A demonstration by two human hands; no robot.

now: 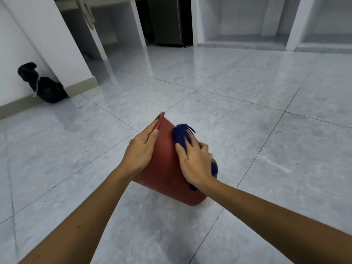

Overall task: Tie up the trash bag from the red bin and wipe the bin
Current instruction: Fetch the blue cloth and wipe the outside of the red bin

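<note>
The red bin (164,168) lies tilted on its side on the tiled floor, its rim pointing up and away from me. My left hand (142,147) grips the bin at its rim and left wall. My right hand (194,159) presses a dark blue cloth (181,135) flat against the bin's outer wall; part of the cloth shows below my palm too. The black trash bag (44,86) stands far left against the wall, its neck tied with a white string.
Glossy grey floor tiles (266,111) spread all around. A white wall corner with a beige skirting (82,85) stands behind the bag. White partitions and a dark cabinet (167,21) line the far side.
</note>
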